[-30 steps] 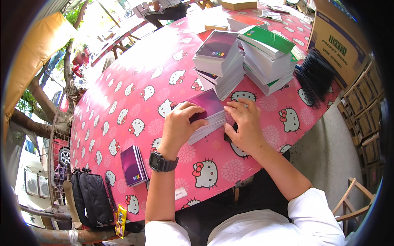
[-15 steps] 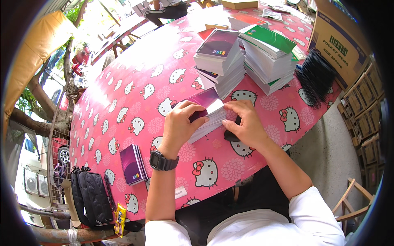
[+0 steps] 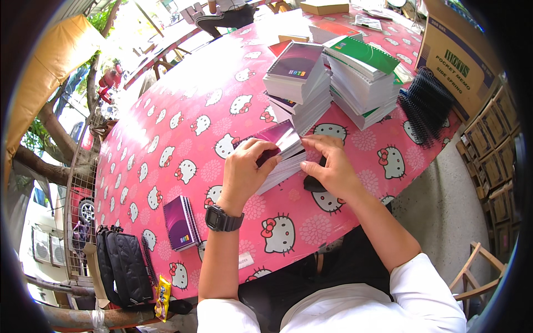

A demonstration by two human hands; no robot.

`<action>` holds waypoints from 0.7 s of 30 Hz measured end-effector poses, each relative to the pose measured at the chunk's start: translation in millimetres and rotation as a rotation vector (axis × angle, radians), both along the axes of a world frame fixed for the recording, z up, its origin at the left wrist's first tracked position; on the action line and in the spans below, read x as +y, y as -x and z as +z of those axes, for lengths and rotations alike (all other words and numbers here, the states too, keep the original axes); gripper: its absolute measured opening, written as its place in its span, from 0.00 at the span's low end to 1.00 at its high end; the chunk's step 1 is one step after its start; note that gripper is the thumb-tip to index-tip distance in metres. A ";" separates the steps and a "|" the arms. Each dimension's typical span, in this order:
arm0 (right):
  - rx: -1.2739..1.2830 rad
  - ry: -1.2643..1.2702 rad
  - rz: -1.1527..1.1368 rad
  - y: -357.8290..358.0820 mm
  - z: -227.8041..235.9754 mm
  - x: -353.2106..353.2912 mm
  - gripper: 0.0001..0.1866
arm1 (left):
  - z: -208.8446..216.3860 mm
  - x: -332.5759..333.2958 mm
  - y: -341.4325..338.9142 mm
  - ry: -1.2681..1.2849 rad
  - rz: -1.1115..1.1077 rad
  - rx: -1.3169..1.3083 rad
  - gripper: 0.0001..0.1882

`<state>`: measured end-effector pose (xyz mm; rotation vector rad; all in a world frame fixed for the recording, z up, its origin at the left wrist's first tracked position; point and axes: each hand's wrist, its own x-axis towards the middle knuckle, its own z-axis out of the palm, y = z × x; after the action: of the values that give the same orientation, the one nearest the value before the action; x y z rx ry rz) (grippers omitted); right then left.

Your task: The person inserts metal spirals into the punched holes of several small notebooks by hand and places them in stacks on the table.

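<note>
In front of me a thick pad of white pages with a purple cover (image 3: 273,133) lies on the pink tablecloth. My left hand (image 3: 249,167), a black watch (image 3: 223,218) at its wrist, closes over the near left edge of this notepad with thumb and fingers. At the pad's right corner my right hand (image 3: 332,164) bends its fingers and thumb around the edge of the pages. Under the lifted cover a dark gap shows between the leaves. A black object (image 3: 315,182), partly hidden, sits beneath my right palm.
Stacks of purple notepads (image 3: 297,69) and green notepads (image 3: 363,72) stand just beyond. Black spiral coils (image 3: 426,108) and a cardboard box (image 3: 458,61) are at the right. Lower left are finished-looking purple notebooks (image 3: 180,223), a black bag (image 3: 125,266) and a yellow packet (image 3: 162,298).
The top leaves of the notepad are raised a little more near my right fingers, and a wider dark gap shows. Both hands stay at almost the same spot.
</note>
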<state>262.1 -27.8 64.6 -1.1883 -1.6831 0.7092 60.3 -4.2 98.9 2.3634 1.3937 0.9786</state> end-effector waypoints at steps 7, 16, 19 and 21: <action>-0.105 0.002 0.046 12.3 3.4 0.3 0.25 | -4.0 -0.9 -1.0 -0.106 0.000 0.012 0.15; -0.084 0.007 -0.022 12.3 4.9 -10.4 0.29 | -8.2 0.0 -1.3 -0.111 0.008 -0.040 0.14; -0.117 -0.063 -0.042 14.1 5.1 -10.4 0.28 | -8.6 0.5 -0.4 -0.106 0.008 -0.053 0.14; -0.203 -0.129 -0.071 15.9 4.4 -11.2 0.28 | -9.3 0.6 0.2 -0.087 0.007 -0.066 0.13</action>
<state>246.2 -39.0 69.0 -1.2544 -1.8150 0.4408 60.1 -3.6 89.6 2.3652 1.3625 1.1299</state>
